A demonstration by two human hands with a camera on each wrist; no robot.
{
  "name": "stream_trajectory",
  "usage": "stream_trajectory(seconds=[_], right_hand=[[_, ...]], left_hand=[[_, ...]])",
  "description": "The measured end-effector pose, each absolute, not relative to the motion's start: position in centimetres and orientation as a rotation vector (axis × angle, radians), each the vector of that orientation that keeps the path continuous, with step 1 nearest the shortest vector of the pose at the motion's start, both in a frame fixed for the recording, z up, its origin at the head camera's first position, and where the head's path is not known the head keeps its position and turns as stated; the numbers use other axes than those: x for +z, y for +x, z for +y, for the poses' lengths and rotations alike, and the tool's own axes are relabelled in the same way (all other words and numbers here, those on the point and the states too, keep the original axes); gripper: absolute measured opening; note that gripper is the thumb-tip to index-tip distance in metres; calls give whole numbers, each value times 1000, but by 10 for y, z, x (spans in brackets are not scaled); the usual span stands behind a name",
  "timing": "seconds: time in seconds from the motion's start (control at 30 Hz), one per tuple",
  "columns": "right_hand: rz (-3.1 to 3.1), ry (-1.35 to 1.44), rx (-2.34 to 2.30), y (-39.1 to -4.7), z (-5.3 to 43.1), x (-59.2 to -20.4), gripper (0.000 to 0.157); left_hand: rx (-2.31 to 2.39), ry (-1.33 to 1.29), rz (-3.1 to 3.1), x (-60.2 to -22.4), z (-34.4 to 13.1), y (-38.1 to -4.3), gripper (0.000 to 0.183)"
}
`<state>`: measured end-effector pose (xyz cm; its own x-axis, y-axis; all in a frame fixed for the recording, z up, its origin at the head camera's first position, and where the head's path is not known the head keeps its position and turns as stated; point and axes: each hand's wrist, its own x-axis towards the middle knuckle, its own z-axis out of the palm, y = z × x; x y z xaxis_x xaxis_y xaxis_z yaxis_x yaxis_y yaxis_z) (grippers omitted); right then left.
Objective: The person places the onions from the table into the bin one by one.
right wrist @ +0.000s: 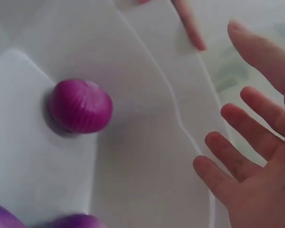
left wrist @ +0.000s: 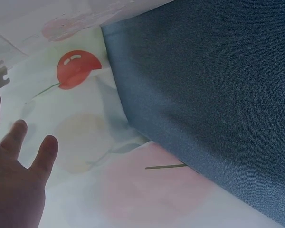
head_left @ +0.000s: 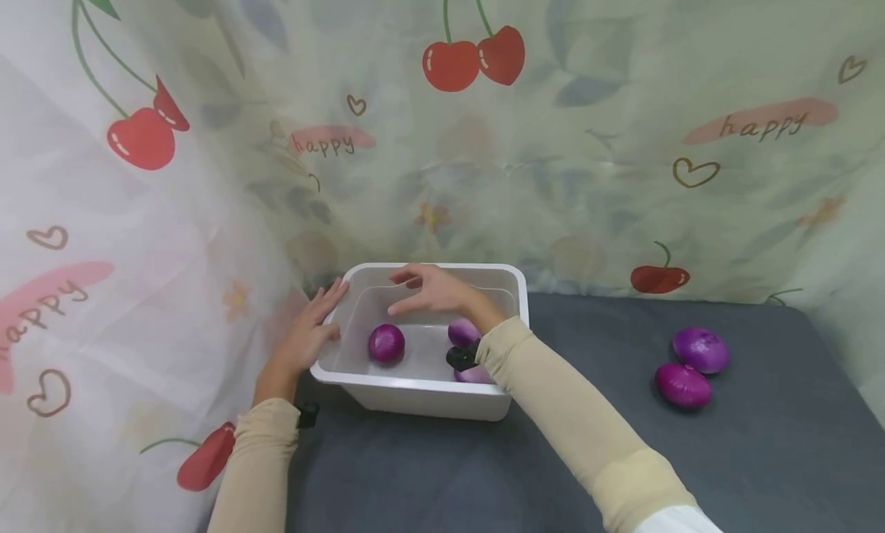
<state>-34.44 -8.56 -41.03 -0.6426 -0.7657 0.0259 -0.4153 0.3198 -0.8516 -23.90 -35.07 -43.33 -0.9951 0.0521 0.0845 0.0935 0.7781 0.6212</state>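
Note:
A white plastic tub (head_left: 429, 398) stands on the dark cloth, with red onions inside. One onion (head_left: 386, 344) lies toward the tub's left end; it also shows in the right wrist view (right wrist: 80, 106). Two paler purple onions, one of them the upper onion (head_left: 463, 332), sit at the right end, partly hidden by the right wrist. My left hand (head_left: 304, 341) touches the tub's left rim with its fingers extended. Over the tub's far side hovers my right hand (head_left: 437, 289), fingers spread and holding nothing, as the right wrist view confirms.
Two more red onions, an upper onion (head_left: 701, 349) and a lower onion (head_left: 683, 386), lie touching on the dark cloth (head_left: 588, 441) to the right. A printed curtain (head_left: 588, 172) with cherries hangs behind and along the left, close to the tub.

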Motion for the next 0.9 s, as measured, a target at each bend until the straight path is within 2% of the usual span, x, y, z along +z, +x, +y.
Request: stream_trajectory(seconds=[0.23,0.53,0.9], right_hand=[[2202,-1061,-1371,-345,-54,-394,69],[2263,-1051,-1493,-349,14,-371,68],[2392,-775,-1549,-352,115,-378,69]], left_hand=[[-1020,-129,-2900,-438,-350,-239,77],[-1038,-137,-2906,-437,-351,-239,79],[-1037,-158,-2909,-436,-350,-242,78]])
